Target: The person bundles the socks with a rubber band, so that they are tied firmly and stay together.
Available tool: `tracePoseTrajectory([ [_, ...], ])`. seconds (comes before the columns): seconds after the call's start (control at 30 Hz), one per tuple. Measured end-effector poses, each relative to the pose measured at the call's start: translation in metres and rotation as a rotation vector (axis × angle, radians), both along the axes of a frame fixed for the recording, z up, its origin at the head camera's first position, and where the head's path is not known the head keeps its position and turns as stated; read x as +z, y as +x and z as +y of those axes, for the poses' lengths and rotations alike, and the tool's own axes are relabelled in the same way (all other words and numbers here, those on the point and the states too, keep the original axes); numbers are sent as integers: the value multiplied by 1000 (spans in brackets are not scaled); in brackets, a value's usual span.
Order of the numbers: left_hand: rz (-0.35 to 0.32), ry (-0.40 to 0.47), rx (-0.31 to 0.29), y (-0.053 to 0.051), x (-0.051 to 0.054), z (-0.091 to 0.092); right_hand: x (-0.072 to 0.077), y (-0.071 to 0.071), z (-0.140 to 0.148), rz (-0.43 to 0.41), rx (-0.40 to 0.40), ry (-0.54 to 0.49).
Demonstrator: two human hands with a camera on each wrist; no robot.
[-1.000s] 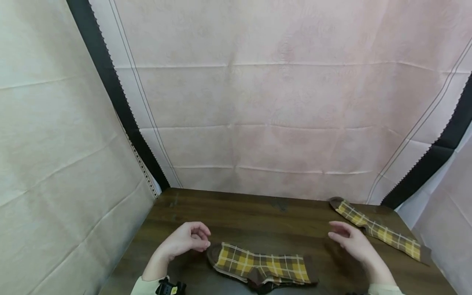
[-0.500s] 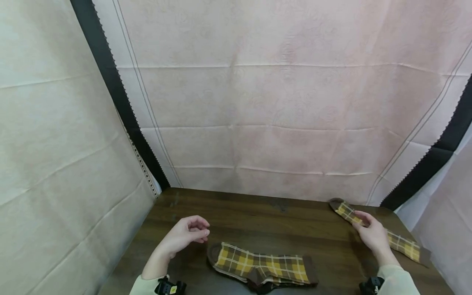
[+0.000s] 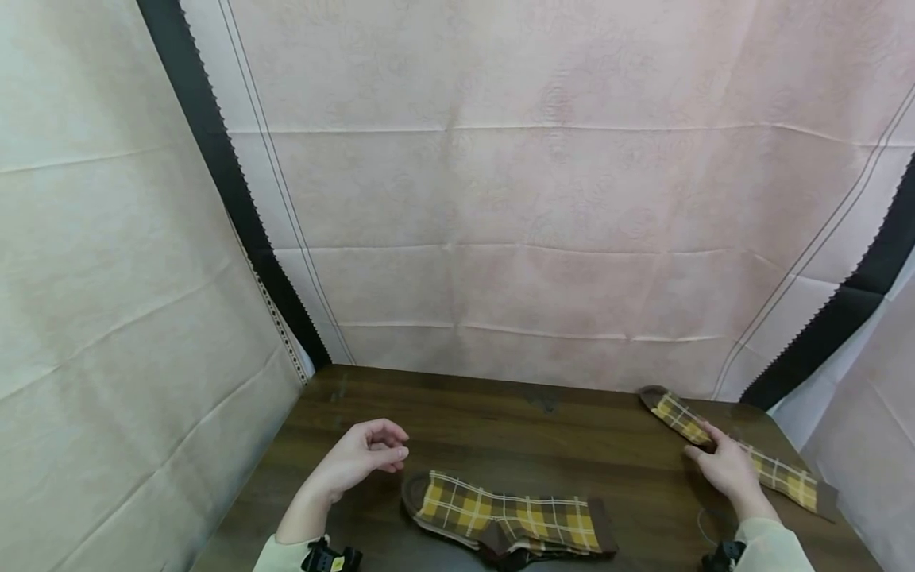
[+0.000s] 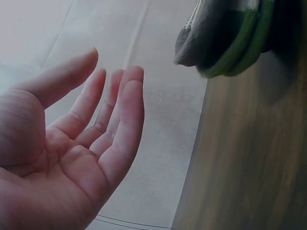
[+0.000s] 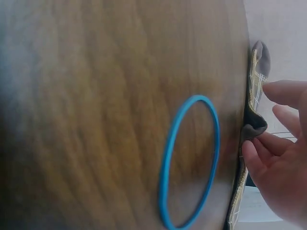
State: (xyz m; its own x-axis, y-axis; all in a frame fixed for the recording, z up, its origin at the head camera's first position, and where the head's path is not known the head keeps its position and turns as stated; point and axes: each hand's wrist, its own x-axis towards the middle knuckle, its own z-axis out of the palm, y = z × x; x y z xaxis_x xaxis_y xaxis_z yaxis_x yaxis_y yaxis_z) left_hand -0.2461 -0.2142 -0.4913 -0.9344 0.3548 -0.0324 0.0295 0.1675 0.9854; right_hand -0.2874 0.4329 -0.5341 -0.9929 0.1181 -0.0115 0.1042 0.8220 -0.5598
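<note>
A yellow-and-brown plaid sock [image 3: 782, 475] with dark toe and cuff lies slantwise at the table's right. My right hand [image 3: 729, 469] is over its middle, fingers [image 5: 283, 91] fairly straight and thumb beside the dark heel [image 5: 254, 130]. A second plaid sock [image 3: 511, 512], its dark heel toward me, lies in the middle of the table. In the left wrist view, a grey and green knitted edge [image 4: 225, 57] shows at the top. My left hand [image 3: 368, 457] is held just left of the middle sock, palm free and fingers loosely bent, holding nothing.
A thin blue loop [image 5: 165, 172] shows below my right wrist; I cannot tell whether it lies on the table or hangs. The brown wooden table [image 3: 457, 413] is bounded by pale fabric walls [image 3: 536, 238] with black strips [image 3: 236, 183] at the corners.
My right hand has moved right onto the far sock, then shifted slightly toward me. The thin loop shows more clearly by my right wrist. My left hand has risen slightly; both socks lie as before.
</note>
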Motion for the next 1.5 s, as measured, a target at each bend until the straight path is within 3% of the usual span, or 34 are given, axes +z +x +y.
tracePoseTrajectory([
  [0.2,-1,-4,-5,1,1,1,-2,1,-4,12,69,65],
  [0.43,1,-7,-19,1,-1,5,-3,9,-28,45,155,64],
  [0.63,-10,-7,-24,0,-2,8,2,18,-59,-17,233,-29],
  [0.97,11,-17,-62,-1,-5,19,1,27,-112,-95,282,-195],
  [1.2,23,-25,-60,-3,-7,25,-1,30,-143,-131,410,-297],
  [1.5,59,-76,-32,-21,-4,45,7,27,-170,-181,569,-350],
])
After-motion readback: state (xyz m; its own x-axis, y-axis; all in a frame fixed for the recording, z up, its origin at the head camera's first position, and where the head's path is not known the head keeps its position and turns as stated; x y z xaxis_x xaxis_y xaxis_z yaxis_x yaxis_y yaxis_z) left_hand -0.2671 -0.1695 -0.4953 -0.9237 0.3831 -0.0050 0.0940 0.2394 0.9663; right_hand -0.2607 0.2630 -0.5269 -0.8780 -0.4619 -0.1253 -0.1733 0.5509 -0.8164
